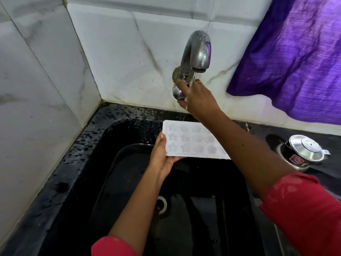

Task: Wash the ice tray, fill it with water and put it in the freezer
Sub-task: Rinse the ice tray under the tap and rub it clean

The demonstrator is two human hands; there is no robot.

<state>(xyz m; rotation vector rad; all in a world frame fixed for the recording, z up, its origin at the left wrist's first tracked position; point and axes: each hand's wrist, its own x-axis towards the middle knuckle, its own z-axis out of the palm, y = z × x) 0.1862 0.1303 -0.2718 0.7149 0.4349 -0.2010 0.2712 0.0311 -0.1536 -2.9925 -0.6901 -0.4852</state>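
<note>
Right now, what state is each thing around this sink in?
Tap: a thin stream seems to run from its spout.
Tap knob: gripped by the right hand.
Ice tray: cells up, held by one end in the left hand, over the sink.
Steel pot: upright, lid on.
Purple cloth: hanging against the wall.
</note>
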